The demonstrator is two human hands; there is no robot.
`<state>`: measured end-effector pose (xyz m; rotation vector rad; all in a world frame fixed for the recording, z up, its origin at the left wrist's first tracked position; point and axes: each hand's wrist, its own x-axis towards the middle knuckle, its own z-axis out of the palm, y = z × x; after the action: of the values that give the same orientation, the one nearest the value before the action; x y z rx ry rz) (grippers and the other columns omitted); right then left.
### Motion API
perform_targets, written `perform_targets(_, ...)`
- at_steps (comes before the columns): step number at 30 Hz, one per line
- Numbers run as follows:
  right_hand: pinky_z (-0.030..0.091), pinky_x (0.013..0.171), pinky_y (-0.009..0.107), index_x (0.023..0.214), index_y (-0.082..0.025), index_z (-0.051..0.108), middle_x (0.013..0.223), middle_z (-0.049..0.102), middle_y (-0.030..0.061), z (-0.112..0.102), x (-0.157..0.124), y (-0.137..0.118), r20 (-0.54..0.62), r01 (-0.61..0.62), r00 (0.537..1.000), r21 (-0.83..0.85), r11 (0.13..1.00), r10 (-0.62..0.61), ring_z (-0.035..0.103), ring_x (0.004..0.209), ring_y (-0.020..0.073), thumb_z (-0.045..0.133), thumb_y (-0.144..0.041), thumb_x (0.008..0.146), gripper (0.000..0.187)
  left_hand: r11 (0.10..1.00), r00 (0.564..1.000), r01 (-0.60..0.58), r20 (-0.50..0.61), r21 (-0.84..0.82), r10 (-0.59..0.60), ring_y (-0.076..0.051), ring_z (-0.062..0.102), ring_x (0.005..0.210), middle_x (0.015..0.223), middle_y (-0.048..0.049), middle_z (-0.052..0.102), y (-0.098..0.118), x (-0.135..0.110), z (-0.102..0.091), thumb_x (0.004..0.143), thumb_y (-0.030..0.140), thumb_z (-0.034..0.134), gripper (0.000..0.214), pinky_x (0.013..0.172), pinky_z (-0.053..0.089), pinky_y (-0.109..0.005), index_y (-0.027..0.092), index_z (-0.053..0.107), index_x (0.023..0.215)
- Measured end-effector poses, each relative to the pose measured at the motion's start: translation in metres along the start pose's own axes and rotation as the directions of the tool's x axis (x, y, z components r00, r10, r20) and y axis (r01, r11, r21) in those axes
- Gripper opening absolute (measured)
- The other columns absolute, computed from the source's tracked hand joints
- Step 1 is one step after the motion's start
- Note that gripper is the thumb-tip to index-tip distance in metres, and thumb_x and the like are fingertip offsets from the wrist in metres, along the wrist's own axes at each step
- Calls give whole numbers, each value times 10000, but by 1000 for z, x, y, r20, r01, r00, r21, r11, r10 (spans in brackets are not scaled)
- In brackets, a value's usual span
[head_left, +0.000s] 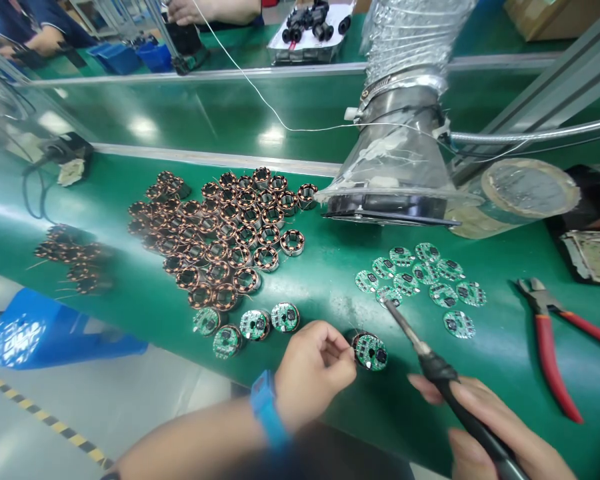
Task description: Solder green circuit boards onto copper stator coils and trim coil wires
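My right hand (pixel 500 427) grips a soldering iron (pixel 445 377) by its black handle. The iron's metal tip overlaps, in the picture, the edge of one green round circuit board (pixel 389 296) in a group on the bench; I cannot tell if they touch. My left hand (pixel 315 370), with a blue wristband, is closed in a pinch. Its fingertips are at the left edge of a copper-wound stator topped with a circuit board (pixel 371 351); what they pinch is hidden. Left of that hand stand several more board-topped stators (pixel 255 325).
Many bare copper-wound stators (pixel 240 227) crowd the left middle of the green bench. Red-handled cutters (pixel 550 340) lie at right. A fume extraction hood (pixel 395 160) hangs behind the boards, beside a solder-wire-like spool (pixel 525 190). Across the bench show other people's hands (pixel 190 10).
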<state>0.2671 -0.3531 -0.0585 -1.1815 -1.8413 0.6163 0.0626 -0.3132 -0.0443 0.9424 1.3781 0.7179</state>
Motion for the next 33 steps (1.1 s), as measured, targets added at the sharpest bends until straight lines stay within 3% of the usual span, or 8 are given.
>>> perform_targets(3,470,864,345,1135,-199,566,1132,644,103,23,20,-13,20,40,999,-97,994,-38,600,1032,241,489,-159,963,192,1000,1000,-11,-7,15,11,-156,603,622,674,-27,607,1,-2,0,731,193,568,79,591,481,-273,178,499,695)
perform_targets(7,480,823,357,959,-205,544,1089,643,109,42,29,-11,-39,67,997,-138,988,-73,627,965,241,626,-104,866,159,991,995,-89,-42,98,93,-129,575,618,701,-23,578,2,-3,-1,777,195,559,67,588,481,-251,156,548,723)
perform_targets(11,501,811,360,975,-210,499,1092,639,111,39,27,-5,-14,54,998,-89,995,-55,634,959,233,619,-102,865,196,955,959,-255,-83,152,270,-128,590,682,863,-65,592,3,2,-1,838,216,550,201,636,509,-261,128,658,982)
perform_targets(18,498,856,403,1035,-229,473,1155,625,109,31,29,-2,42,36,999,-24,999,-35,600,1053,244,584,-73,876,249,938,929,-347,-133,20,346,-149,639,682,776,-59,693,3,5,6,765,158,684,94,596,521,-245,165,759,821)
perform_targets(25,490,865,386,1033,-214,493,1158,619,115,31,32,-6,58,57,997,-31,998,-55,592,1059,241,576,-46,861,254,827,828,-504,-133,249,545,-160,657,695,770,-43,744,-3,2,3,814,152,653,106,674,543,-291,184,748,849)
perform_targets(28,502,846,393,1031,-225,499,1148,624,106,31,31,-7,60,60,997,-47,997,-57,602,1041,243,571,-58,864,246,711,786,-541,-33,449,618,-159,619,709,777,-59,696,-3,-1,-2,884,155,549,189,645,543,-286,171,717,970)
perform_targets(31,498,856,387,1047,-223,498,1162,616,103,30,31,-7,65,55,997,-58,997,-51,599,1049,240,567,-53,866,258,440,718,-592,195,675,668,-176,578,722,799,-83,644,-2,-3,-10,918,132,455,281,615,545,-301,130,645,1125)
perform_targets(33,493,862,371,1057,-217,497,1168,614,102,30,31,-8,61,56,997,-63,996,-52,598,1050,234,575,-56,867,261,260,664,-634,340,728,666,-190,571,741,841,-102,636,-1,-4,-14,918,125,447,312,615,552,-313,94,588,1195)
